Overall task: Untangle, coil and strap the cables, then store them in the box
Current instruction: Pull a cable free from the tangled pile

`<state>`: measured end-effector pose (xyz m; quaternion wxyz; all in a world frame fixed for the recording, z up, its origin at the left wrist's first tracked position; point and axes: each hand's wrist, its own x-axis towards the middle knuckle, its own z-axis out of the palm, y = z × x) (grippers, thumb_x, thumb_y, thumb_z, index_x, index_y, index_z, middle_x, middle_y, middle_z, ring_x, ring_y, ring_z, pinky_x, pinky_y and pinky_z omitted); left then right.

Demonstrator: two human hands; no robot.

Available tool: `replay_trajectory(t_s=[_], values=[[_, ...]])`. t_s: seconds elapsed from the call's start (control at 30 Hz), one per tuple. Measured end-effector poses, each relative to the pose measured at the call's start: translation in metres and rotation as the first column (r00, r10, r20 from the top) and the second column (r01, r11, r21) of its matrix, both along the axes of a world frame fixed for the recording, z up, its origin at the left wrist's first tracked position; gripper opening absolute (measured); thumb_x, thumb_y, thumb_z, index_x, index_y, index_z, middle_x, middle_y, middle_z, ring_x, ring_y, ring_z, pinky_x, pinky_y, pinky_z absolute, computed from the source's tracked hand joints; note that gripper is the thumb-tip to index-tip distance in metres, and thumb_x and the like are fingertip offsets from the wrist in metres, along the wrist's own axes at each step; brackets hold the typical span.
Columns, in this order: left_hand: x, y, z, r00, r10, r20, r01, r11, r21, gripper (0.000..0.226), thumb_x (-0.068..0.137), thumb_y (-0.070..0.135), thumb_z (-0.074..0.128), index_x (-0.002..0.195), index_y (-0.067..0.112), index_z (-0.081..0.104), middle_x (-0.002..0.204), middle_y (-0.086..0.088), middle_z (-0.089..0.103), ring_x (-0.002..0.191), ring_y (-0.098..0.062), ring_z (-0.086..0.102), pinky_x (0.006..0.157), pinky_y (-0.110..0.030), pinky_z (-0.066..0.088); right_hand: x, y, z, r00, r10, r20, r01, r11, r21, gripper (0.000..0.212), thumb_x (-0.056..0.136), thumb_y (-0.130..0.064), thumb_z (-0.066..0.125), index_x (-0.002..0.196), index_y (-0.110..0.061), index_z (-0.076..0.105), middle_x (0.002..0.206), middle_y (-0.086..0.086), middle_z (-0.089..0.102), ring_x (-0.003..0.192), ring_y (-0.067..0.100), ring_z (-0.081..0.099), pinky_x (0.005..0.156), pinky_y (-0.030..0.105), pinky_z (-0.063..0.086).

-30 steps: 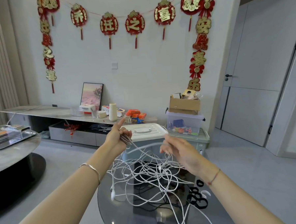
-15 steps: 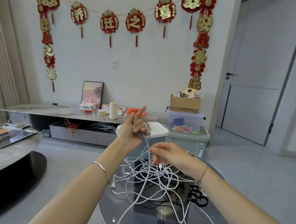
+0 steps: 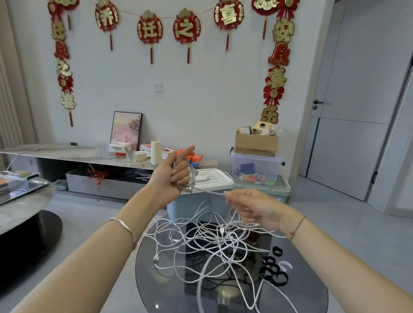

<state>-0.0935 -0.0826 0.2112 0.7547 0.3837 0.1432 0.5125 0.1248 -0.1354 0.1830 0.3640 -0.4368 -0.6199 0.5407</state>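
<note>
Hands: your left hand [image 3: 170, 176] grips loops of white cable [image 3: 209, 191], and your right hand [image 3: 253, 209] pinches its strand alongside. You seem mid-coil; next, draw slack from the tangle [image 3: 212, 239] on the glass bench [image 3: 165, 297]. Black straps [image 3: 275, 271] lie right of the tangle, the lidded box [image 3: 214, 178] behind it, a decorated wall [image 3: 197, 97] beyond.

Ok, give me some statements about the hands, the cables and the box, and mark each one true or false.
1. The left hand grips loops of white cable. True.
2. The right hand holds nothing. False: its fingers pinch the white cable coming from the left hand.
3. Black straps lie on the glass table, right of the tangle. True.
4. The box behind the table has no lid. False: a white lid lies on it.
</note>
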Motion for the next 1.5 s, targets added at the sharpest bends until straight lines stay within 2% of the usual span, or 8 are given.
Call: replay_trajectory(t_s=[0.13,0.33,0.7,0.83,0.97,1.07,1.3,1.5], values=[[-0.001,-0.005,-0.003,0.909,-0.064,-0.413,0.124,0.985,0.119,0.045,0.101,0.039,0.030,0.118,0.013,0.062,0.048,0.008,0.035,0.030,0.000,0.018,0.034,-0.013,0.019,0.019,0.011,0.017,0.959,-0.097,0.268,0.068,0.991,0.114,0.026,0.078,-0.037,0.071,0.085,-0.012,0.069,0.046,-0.009,0.032,0.043,0.009,0.022,0.047,0.024,0.015],[0.023,-0.025,-0.008,0.482,-0.133,-0.866,0.521,0.839,0.161,0.064,0.098,0.058,0.015,0.121,0.023,0.064,0.059,0.006,0.049,0.041,-0.006,0.019,0.042,-0.016,0.023,0.013,0.023,0.031,0.844,-0.180,0.505,0.048,0.964,0.263,0.014,0.085,-0.027,0.070,0.088,-0.014,0.068,0.049,-0.011,0.055,0.042,0.004,0.036,0.041,0.016,0.029],[0.043,-0.023,-0.017,0.319,0.384,-0.867,0.266,0.842,0.470,0.057,0.099,0.054,0.011,0.140,0.034,0.045,0.071,0.002,0.061,0.046,-0.010,0.036,0.049,-0.020,0.036,-0.016,0.016,0.044,0.582,-0.539,0.609,0.022,0.759,0.650,0.011,0.091,-0.032,0.055,0.091,-0.021,0.054,0.079,-0.001,0.064,0.076,0.019,0.060,0.067,0.034,0.047],[0.050,-0.012,-0.018,0.280,0.593,-0.755,0.024,0.782,0.623,0.055,0.102,0.045,0.010,0.144,0.023,0.038,0.105,-0.005,0.070,0.115,-0.032,0.055,0.098,-0.034,0.037,-0.028,0.006,0.045,0.690,-0.575,0.441,0.158,0.713,0.683,0.020,0.093,-0.022,0.053,0.112,-0.019,0.046,0.083,0.003,0.067,0.067,0.008,0.055,0.060,0.028,0.043],[0.044,0.001,-0.012,0.685,0.471,-0.556,-0.315,0.879,0.357,0.053,0.103,0.046,0.013,0.142,0.020,0.038,0.127,-0.006,0.061,0.073,-0.015,0.062,0.066,-0.027,0.043,-0.038,-0.006,0.036,0.931,-0.334,0.148,0.234,0.856,0.462,0.017,0.100,-0.017,0.044,0.101,-0.010,0.060,0.056,0.000,0.056,0.032,0.000,0.036,0.038,0.013,0.029],[0.044,0.000,-0.003,0.961,0.232,-0.149,-0.225,0.972,0.068,0.050,0.104,0.043,0.017,0.142,0.016,0.035,0.122,-0.012,0.062,0.088,-0.020,0.064,0.076,-0.027,0.050,-0.044,-0.013,0.021,0.985,-0.163,0.059,0.131,0.922,0.364,0.025,0.101,-0.016,0.041,0.100,-0.005,0.063,0.053,0.005,0.047,0.030,0.002,0.031,0.033,0.012,0.023],[0.033,-0.008,0.013,0.981,0.045,0.189,-0.019,0.991,-0.133,0.040,0.103,0.038,0.026,0.104,0.012,0.056,0.041,0.008,0.034,0.031,-0.003,0.035,0.038,-0.014,0.036,-0.014,-0.003,-0.014,0.997,0.078,-0.011,-0.078,0.996,0.031,0.048,0.090,-0.051,0.048,0.061,-0.014,0.059,0.039,-0.005,0.032,0.035,0.009,0.024,0.040,0.018,0.023],[0.017,-0.012,-0.001,0.989,-0.126,-0.079,0.131,0.990,0.048,0.034,0.094,0.021,0.042,0.117,0.011,0.065,0.046,0.006,0.010,0.035,-0.008,0.009,0.033,-0.014,0.019,0.030,0.009,-0.030,0.907,-0.170,0.385,0.152,0.985,0.075,0.055,0.068,-0.071,0.062,0.051,-0.021,0.043,0.049,-0.003,0.028,0.042,0.011,0.022,0.050,0.021,0.025]])
